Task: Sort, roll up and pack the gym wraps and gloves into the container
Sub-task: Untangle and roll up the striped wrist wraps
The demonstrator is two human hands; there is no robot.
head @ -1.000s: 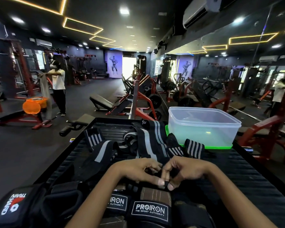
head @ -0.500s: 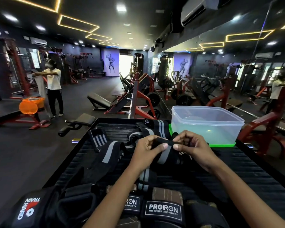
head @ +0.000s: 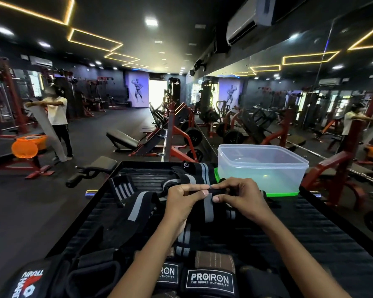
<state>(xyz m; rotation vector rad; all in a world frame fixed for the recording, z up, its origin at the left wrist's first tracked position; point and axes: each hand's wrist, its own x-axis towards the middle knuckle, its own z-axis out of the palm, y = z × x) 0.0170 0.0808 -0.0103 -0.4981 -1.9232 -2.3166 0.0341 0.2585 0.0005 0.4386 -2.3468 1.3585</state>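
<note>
A black wrap with grey stripes (head: pixel 207 203) is held up at the centre of the frame, above the dark ribbed mat (head: pixel 310 229). Its top end is pinched by the left hand (head: pixel 183 201) and the right hand (head: pixel 241 198), thumbs and forefingers closed on the fabric from either side. The held edge runs left to right across the frame, while the band itself hangs down towards the lower edge, so its long axis is roughly vertical in the picture; the free lower end cannot be made out behind the forearms.

The step in hand is judged to be the start of rolling this wrap. The next move would call for the pinched end to be turned over on itself tightly and evenly, with the hanging length kept straight so that the roll does not skew.

Further wraps (head: pixel 190 175) are heaped just behind the hands, one striped end (head: pixel 123 188) lying to the left. The clear plastic container (head: pixel 263 164) is seen at the upper right of the mat, on a green lid (head: pixel 286 193), seemingly with nothing packed in it yet. Gloves (head: pixel 209 280) marked PROIRON are lined up along the bottom edge.
</note>
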